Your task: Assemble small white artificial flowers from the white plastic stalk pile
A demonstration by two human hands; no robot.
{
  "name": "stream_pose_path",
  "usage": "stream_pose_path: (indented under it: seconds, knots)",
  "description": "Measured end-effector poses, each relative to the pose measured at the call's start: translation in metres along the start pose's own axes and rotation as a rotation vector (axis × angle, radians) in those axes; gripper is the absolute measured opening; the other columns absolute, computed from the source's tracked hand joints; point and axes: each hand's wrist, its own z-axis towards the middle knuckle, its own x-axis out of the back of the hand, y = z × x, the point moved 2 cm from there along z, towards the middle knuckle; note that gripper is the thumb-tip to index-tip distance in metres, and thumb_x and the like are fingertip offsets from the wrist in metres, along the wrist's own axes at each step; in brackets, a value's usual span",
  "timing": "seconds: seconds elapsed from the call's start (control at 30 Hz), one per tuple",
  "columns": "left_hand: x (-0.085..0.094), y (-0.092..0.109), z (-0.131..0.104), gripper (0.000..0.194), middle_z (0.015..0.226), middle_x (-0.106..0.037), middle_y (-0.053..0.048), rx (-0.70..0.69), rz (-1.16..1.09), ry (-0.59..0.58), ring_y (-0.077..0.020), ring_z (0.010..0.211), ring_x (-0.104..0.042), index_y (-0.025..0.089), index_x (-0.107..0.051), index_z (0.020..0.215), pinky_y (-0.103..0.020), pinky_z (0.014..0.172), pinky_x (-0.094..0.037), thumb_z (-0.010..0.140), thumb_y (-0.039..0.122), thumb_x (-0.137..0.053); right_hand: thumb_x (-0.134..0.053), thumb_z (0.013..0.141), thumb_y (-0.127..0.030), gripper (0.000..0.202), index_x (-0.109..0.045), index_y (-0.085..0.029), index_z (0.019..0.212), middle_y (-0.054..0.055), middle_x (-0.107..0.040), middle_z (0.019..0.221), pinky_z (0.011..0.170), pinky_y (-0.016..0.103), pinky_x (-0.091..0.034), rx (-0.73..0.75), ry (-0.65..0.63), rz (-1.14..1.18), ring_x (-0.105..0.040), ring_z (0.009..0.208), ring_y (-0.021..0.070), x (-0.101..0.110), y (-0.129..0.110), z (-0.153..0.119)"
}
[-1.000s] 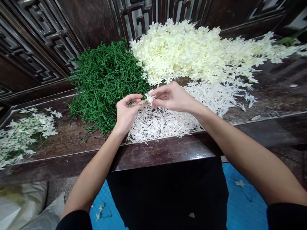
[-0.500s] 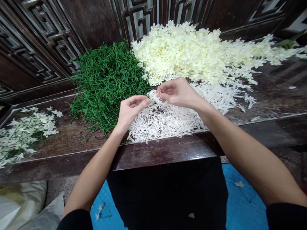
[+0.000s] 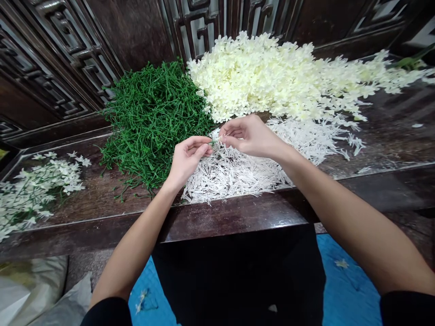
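Note:
My left hand pinches a small green stem between thumb and forefinger, over the left edge of the white sprigs. Close by on the right, my right hand has its fingertips together on a small whitish piece, too small to make out well. Both hands are above the pile of thin white sprigs. A heap of green stems lies left of and behind my left hand. Behind my right hand spreads a large heap of cream-white blossoms.
White flowers on green stems lie at the bench's left end. A dark carved wooden panel rises behind the bench. Pale bags stand low at the left, and blue material shows below.
The green tip at my left fingers now shows more clearly, and the white piece between my hands looks smaller. My right fingertips have shifted slightly left and down. The view has shifted slightly.

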Motion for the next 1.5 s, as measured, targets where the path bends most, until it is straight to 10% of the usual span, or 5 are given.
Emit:
stream_pose_path:
  seconds: [0.6, 1.1, 1.5]
  knots:
    - [-0.002, 0.0, -0.001, 0.016, 0.071, -0.071, -0.004, -0.085, 0.237, -0.101, -0.0083, 0.058, -0.062, 0.014, -0.069, 0.081, -0.02, 0.056, -0.051, 0.09, 0.024, -0.06, -0.061, 0.081, -0.015, 0.012, -0.072, -0.017, 0.084, 0.006, -0.072, 0.08, 0.071, 0.041, -0.054, 0.163, 0.018, -0.126, -0.063, 0.069, 0.0183, -0.012, -0.003, -0.004]
    - [-0.001, 0.0, -0.005, 0.015, 0.068, -0.068, 0.002, -0.567, 0.622, -0.005, -0.0049, 0.052, -0.06, 0.017, -0.067, 0.091, -0.015, 0.052, -0.047, 0.094, 0.011, -0.053, -0.06, 0.083, -0.014, 0.016, -0.075, -0.019, 0.086, 0.004, -0.076, 0.084, 0.071, 0.045, -0.061, 0.225, 0.048, -0.144, -0.07, 0.071, 0.0195, -0.009, -0.007, -0.005]
    - [-0.003, 0.001, -0.01, 0.013, 0.065, -0.064, 0.002, -0.579, 0.768, -0.01, -0.0081, 0.055, -0.059, 0.018, -0.057, 0.085, -0.021, 0.055, -0.046, 0.095, 0.016, -0.049, -0.056, 0.077, -0.016, 0.016, -0.073, -0.018, 0.076, 0.007, -0.073, 0.079, 0.07, 0.045, -0.051, 0.197, 0.027, -0.266, -0.064, 0.07, 0.0228, -0.013, -0.009, -0.008]
